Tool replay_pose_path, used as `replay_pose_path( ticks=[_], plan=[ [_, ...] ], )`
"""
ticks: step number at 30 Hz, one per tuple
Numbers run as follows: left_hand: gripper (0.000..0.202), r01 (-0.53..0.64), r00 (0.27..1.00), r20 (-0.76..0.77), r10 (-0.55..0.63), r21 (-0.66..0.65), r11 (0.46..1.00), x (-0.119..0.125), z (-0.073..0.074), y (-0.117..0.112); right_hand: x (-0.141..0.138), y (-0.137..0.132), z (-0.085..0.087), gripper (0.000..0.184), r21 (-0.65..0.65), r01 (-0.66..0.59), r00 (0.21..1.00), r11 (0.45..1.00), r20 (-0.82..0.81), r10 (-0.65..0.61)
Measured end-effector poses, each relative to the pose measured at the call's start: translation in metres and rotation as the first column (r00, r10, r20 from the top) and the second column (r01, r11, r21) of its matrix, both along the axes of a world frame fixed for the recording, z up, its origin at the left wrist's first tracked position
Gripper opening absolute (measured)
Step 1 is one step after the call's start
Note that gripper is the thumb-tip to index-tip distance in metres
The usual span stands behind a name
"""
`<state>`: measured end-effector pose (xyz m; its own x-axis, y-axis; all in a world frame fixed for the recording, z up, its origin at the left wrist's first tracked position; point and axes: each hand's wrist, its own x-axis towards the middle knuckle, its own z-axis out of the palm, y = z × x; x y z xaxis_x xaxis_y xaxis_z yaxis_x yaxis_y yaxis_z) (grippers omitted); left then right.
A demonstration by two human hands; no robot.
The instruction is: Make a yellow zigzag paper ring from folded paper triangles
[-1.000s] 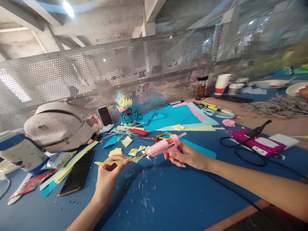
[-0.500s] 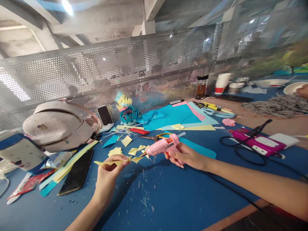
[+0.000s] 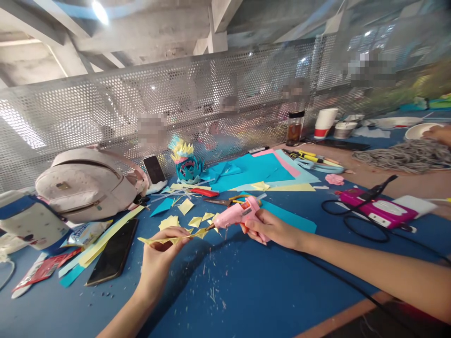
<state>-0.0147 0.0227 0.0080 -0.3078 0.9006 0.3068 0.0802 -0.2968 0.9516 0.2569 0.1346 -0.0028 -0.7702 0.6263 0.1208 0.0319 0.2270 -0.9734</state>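
My left hand [image 3: 165, 249] pinches a folded yellow paper strip [image 3: 158, 241] with pointed edges, held above the blue table [image 3: 246, 286]. In my right hand [image 3: 271, 228] is a pink hot glue gun [image 3: 234, 213], my fingers wrapped round its handle. The gun's nozzle is at the right end of the yellow strip; whether it touches cannot be told. Just beyond lie several small yellow paper pieces [image 3: 186, 206] and a pair of scissors [image 3: 220, 202]. A blue and yellow spiky paper figure [image 3: 188, 164] stands at the back.
A backpack [image 3: 88, 183], a tumbler [image 3: 33, 223] and a black phone [image 3: 114, 253] are on the left. Coloured paper sheets [image 3: 253, 169] lie at the back. On the right are a magenta power strip [image 3: 380, 209] with cables, a drink bottle [image 3: 294, 129] and another person's hand [image 3: 439, 134].
The glue gun has tilted slightly and shifted a little, its nozzle now closer in on the yellow strip's right end. My left hand has barely moved. The other person's hand moved left.
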Motion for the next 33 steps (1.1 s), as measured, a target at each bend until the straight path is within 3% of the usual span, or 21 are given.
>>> replay_pose_path(
  ticks=[13, 33],
  plan=[
    [0.007, 0.042, 0.998, -0.058, -0.039, 0.050, 0.998, -0.0010, 0.0003, -0.0017, -0.0035, -0.0019, 0.0043, 0.053, -0.055, -0.009, 0.999, 0.998, -0.036, 0.007],
    [0.008, 0.018, 1.000, -0.024, -0.017, 0.044, 0.999, -0.0006, 0.0001, -0.0026, -0.0044, -0.0012, 0.0080, 0.052, 0.023, -0.044, 0.995, 0.999, -0.088, 0.045]
  ],
)
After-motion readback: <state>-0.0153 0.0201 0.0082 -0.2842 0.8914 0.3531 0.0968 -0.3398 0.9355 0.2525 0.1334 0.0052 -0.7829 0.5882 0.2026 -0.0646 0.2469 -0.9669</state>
